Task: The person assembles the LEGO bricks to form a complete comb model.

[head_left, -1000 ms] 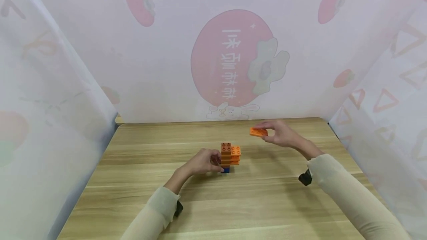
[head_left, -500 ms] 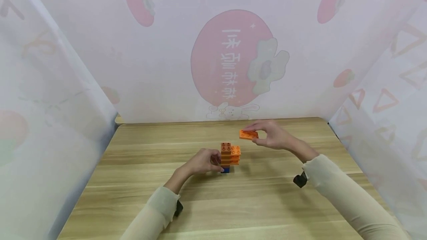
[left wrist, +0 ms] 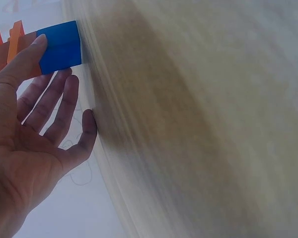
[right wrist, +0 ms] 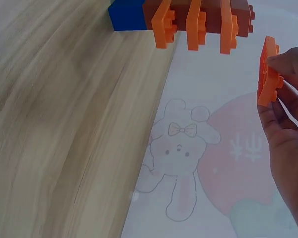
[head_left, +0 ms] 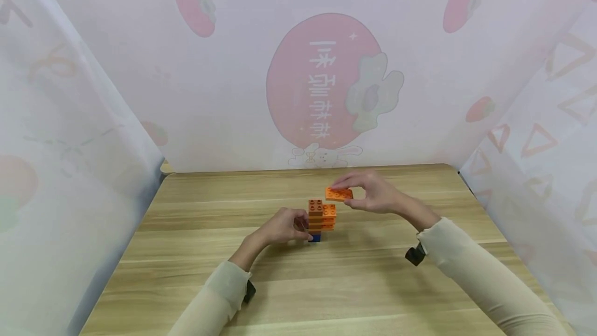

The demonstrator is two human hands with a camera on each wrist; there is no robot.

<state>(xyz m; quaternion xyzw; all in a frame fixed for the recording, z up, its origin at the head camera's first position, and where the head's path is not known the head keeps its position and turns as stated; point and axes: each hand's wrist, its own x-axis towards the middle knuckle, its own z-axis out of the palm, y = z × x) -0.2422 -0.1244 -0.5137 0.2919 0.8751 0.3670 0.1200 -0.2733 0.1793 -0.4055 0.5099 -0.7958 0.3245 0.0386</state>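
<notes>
A small tower of toy building bricks stands on the table, with a blue brick (head_left: pixel 314 238) at its base and brown bricks (head_left: pixel 315 207) above. Three thin orange plates (right wrist: pixel 194 25) jut from the tower's right side, one above another. My left hand (head_left: pixel 283 226) steadies the tower low down from the left, its thumb on the blue brick in the left wrist view and its fingers behind. Up and to the right, my right hand (head_left: pixel 373 195) pinches a loose orange studded plate (head_left: pixel 336 194) between thumb and fingers. This plate is held above the jutting ones, apart from the tower.
The wood-grain table (head_left: pixel 186 274) runs back to a white printed curtain (head_left: pixel 233 92), and more curtain hangs along both sides. A dark wrist device (head_left: pixel 415 254) sits under the right cuff, and another (head_left: pixel 249 291) under the left.
My right hand has moved left and slightly down with the orange plate, bringing it close to the tower's top. My left hand and the tower have stayed in place.
</notes>
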